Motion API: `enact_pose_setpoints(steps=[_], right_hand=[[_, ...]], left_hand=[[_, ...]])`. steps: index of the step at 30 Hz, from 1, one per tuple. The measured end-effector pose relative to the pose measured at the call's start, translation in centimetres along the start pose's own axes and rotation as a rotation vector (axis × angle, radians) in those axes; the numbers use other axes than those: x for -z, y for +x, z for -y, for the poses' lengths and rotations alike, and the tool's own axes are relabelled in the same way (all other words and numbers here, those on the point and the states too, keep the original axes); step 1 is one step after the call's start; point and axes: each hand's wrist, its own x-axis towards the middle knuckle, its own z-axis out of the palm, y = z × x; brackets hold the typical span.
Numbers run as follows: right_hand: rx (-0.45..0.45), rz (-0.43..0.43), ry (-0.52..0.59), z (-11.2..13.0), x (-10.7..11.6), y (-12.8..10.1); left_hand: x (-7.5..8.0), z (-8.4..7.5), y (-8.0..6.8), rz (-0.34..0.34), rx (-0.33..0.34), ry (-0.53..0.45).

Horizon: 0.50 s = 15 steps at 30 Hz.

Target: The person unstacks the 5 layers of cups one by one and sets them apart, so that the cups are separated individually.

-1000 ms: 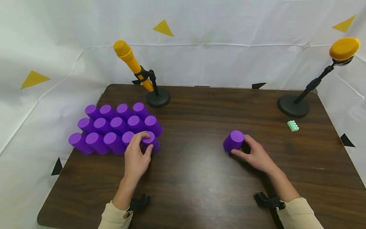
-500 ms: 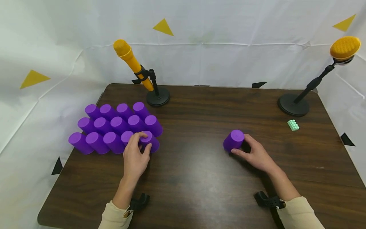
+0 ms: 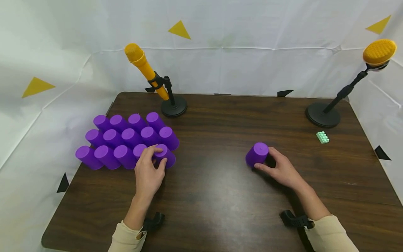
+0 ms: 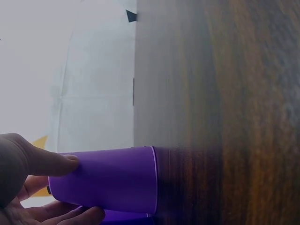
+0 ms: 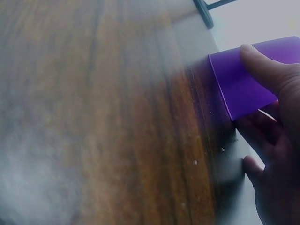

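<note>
Your left hand [image 3: 148,173] grips the cup [image 3: 165,155] at the block's [image 3: 126,140] near-right corner; your right hand [image 3: 283,169] grips a lone cup [image 3: 256,154] mid-bench [image 3: 214,196].

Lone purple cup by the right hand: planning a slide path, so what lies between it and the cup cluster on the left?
Only bare table lies between the lone cup and the cluster, seen in the head view.

Bright even light, glare on the table [image 3: 220,189], blurred wrist views, edges bowed
</note>
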Motion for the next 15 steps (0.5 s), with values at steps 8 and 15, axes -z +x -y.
enact_pose_setpoints(steps=[8,15], right_hand=[[0.086,-0.019,-0.031,1.1,-0.7,1.1],[0.165,0.046,-0.030,3.6,-2.7,3.6]], left_hand=[[0.2,0.2,0.0,-0.027,-0.024,0.010],[0.2,0.0,0.0,-0.035,-0.063,0.045]])
